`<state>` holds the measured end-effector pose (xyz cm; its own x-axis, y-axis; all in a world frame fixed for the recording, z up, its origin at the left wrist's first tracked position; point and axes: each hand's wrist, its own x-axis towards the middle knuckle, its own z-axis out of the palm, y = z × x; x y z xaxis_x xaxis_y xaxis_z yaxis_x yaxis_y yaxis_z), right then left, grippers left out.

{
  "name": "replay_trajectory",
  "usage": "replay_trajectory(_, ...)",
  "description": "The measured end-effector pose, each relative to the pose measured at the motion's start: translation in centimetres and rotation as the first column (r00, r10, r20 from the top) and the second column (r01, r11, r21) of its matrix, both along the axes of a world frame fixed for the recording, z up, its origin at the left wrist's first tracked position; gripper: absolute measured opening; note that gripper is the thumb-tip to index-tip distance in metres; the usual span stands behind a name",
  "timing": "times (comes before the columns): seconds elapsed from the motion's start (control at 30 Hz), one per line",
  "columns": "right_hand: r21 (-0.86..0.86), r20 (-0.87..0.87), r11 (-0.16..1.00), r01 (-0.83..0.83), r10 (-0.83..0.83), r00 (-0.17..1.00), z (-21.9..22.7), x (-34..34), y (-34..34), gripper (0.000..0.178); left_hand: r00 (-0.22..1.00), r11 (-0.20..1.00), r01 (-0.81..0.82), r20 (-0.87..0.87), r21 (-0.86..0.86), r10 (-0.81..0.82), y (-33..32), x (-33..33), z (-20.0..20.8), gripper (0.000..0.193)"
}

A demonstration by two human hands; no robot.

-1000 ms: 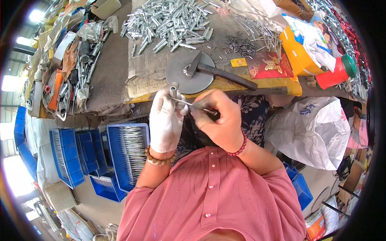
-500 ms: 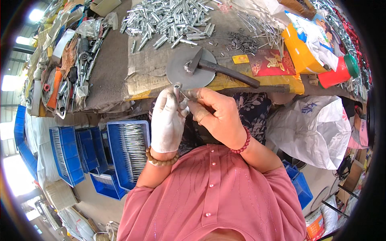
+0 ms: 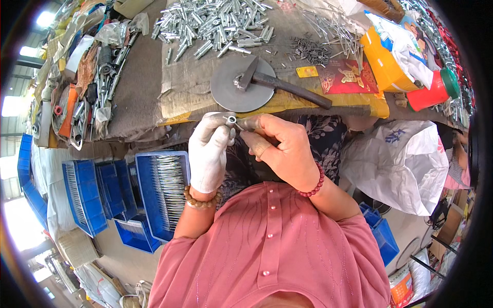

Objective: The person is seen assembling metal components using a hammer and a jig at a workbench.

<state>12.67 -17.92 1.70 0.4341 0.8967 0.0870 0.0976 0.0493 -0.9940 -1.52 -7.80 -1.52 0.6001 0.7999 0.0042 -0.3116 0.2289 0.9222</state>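
My left hand [image 3: 209, 151], in a white glove, is closed around a short silver metal tube [image 3: 231, 120] whose round open end faces up. My bare right hand [image 3: 282, 146] pinches a thin metal rod [image 3: 239, 125] between thumb and forefinger. The rod meets the tube near its end, and a thin tip sticks out on the far side. Both hands are held in front of the table's near edge. Just beyond them, a hammer [image 3: 292, 91] with a dark handle lies with its head on a round grey metal plate [image 3: 226, 92].
Silver tubes [image 3: 205, 23] are heaped at the back. Small dark pins [image 3: 310, 51] and long thin rods [image 3: 334, 31] lie right of them. A red envelope [image 3: 349, 77] and a red jar [image 3: 429, 93] sit at right. Blue bins [image 3: 146, 197] with rods stand lower left.
The tube has tilted so its open end shows more, and it has shifted slightly right and down. The thin tip now shows on its left. My left hand has moved a little left.
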Motion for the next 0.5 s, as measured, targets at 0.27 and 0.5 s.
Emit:
replay_trajectory(0.27, 0.048, 0.096, 0.999, 0.019, -0.023, 0.995, 0.53, -0.25, -0.13, 0.017, 0.997, 0.987, -0.055, -0.052, 0.152, 0.063, 0.07, -0.16, 0.31, 0.014)
replay_trajectory(0.5, 0.038, 0.106, 0.999, 0.016, -0.02, 0.994, 0.13, -0.4, -0.16, 0.016, 0.994, 0.976, -0.033, -0.098, 0.214, 0.055, 0.13, -0.38, 0.42, 0.013)
